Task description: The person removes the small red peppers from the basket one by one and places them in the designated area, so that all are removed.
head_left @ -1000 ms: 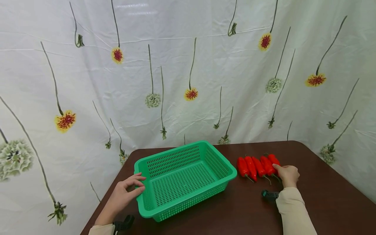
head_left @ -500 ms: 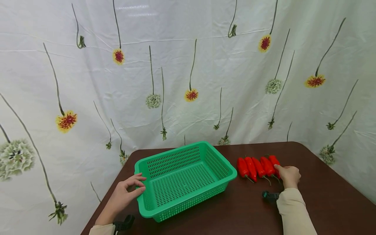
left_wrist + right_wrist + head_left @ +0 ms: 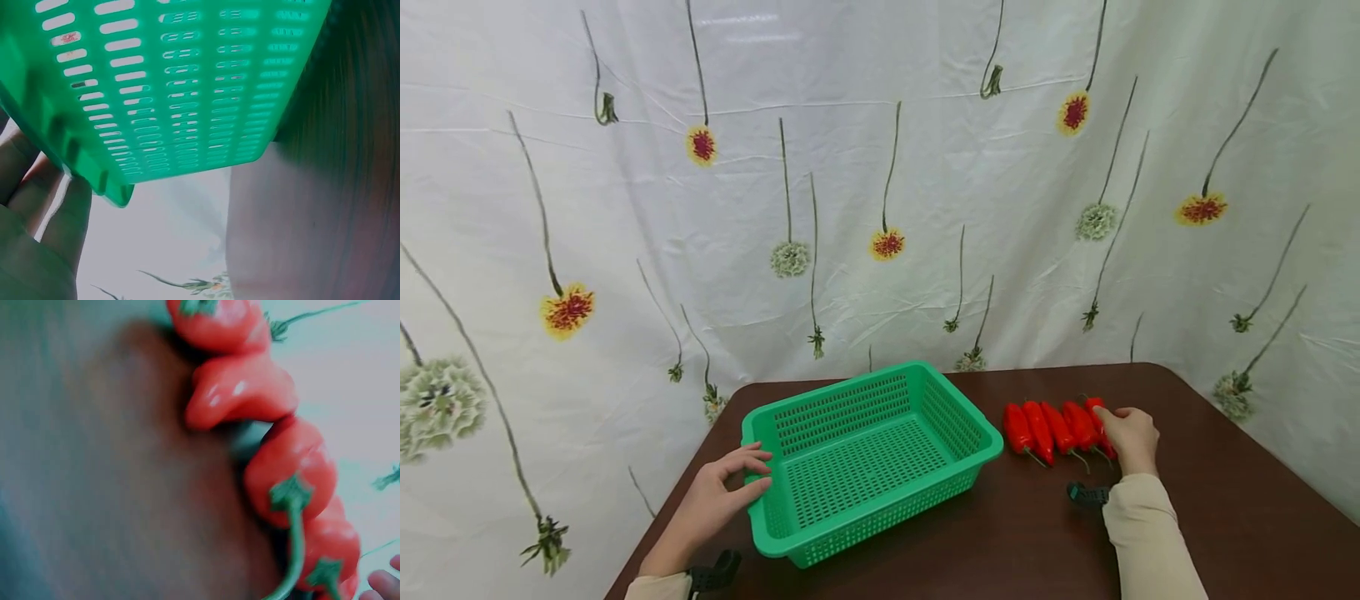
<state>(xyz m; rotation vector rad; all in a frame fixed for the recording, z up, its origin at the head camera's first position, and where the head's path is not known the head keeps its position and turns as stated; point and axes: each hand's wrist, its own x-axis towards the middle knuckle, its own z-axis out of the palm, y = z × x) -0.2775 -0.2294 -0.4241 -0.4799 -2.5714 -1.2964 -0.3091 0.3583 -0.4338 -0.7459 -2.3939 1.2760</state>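
Observation:
In the head view, a green plastic basket (image 3: 880, 533) with slotted walls stands on the table's left half. My left hand (image 3: 718, 492) rests at its left rim, fingertips and thumb loosely bent over the edge. The left wrist view shows these fingers (image 3: 65, 219) against the rim, tips hidden behind it. Several red peppers (image 3: 1039, 425) with green stems lie side by side in a row to the basket's right. My right hand (image 3: 1131, 437) is over the rightmost pepper (image 3: 1096, 403), thumb across it. In the right wrist view, its fingertips (image 3: 384, 584) show slightly apart from the row.
The dark brown table (image 3: 1015, 533) reaches back to a white curtain (image 3: 850, 183) printed with flowers. A black wrist strap (image 3: 718, 571) sits on the left wrist and another strap (image 3: 1086, 496) on the right.
My right hand has shifted slightly up along the rightmost pepper, away from its stem-side end. The left hand and basket look the same.

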